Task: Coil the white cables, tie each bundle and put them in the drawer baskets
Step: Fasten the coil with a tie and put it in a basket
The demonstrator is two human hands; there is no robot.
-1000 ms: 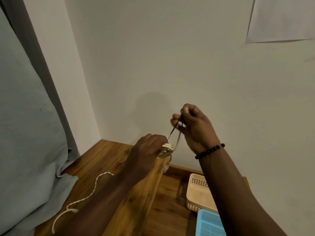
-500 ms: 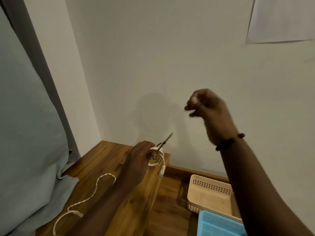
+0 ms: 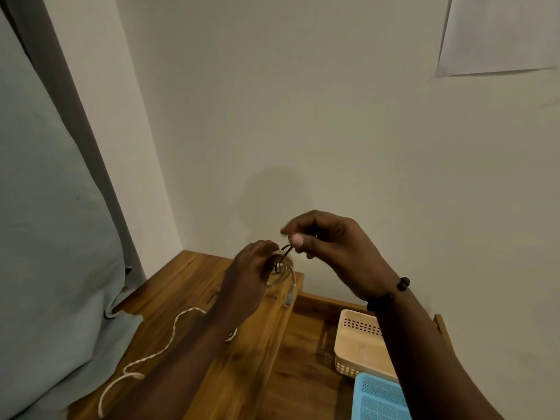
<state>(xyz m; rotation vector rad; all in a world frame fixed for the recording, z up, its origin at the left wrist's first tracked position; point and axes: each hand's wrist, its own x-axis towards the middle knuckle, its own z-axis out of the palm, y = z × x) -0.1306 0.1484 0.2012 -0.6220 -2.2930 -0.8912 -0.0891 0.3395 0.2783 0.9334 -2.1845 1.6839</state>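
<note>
Coiled white cable [image 3: 283, 272] sits in the left hand [image 3: 253, 269] just above the back edge of the wooden top [image 3: 242, 359], its connector end [image 3: 289, 295] hanging down toward the open drawer [image 3: 303, 368]. The left fingers are curled shut around the bundle. The right hand [image 3: 330, 241] has thumb and forefinger pinched together on a thin dark tie [image 3: 283, 253] that runs down into the coil; whether the tie already goes fully round the loops cannot be told.

The step in hand looks like the tying. To do it well, the left grip should keep the loops stacked while the right hand draws the tie snug across all of them, not just a few, and the dangling connector is best tucked in so it does not snag.

In the drawer stand a cream basket [image 3: 357, 344] and, nearer the camera, a blue basket [image 3: 378, 398]; the right forearm crosses over both, so it would have to clear before the bundle goes in. A second, braided white cable [image 3: 163, 344] lies loose across the top, not yet coiled, partly under the left forearm. Pale blue cloth [image 3: 54, 237] drapes over the left edge, and a sheet of paper [image 3: 500, 34] hangs on the wall
</note>
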